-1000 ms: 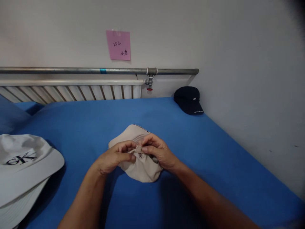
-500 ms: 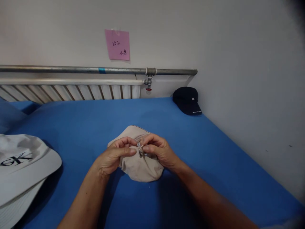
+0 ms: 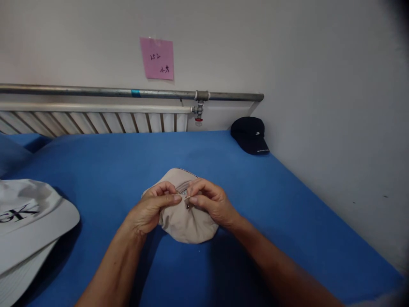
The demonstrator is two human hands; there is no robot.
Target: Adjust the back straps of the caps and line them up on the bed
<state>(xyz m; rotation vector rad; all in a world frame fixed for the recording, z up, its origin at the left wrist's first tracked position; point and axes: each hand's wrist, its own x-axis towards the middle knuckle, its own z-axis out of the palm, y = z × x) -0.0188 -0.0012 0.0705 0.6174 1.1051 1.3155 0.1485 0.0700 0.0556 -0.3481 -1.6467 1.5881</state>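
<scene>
A beige baseball cap (image 3: 190, 224) lies on the blue sheet (image 3: 179, 275), its brim pointing away and its back strap towards me. My left hand (image 3: 155, 204) is closed, pinching the cap's rear edge left of a small metal buckle (image 3: 187, 203). Opposite it, my right hand (image 3: 212, 202) pinches the strap end just beside the buckle, thumb against forefinger. The fingers partly cover both strap and buckle, so how far the strap runs through is hard to make out.
White caps (image 3: 35, 226) with black letters lie stacked at the left. A dark navy cap (image 3: 249, 135) rests in the far right corner against the wall. Behind the bed run a metal pipe (image 3: 96, 91) and a white radiator (image 3: 124, 122); a pink note (image 3: 157, 59) hangs above.
My left thumb has moved up slightly along the cap's edge. The buckle has tilted and shows less of its loop. My right hand keeps its pinch on the strap.
</scene>
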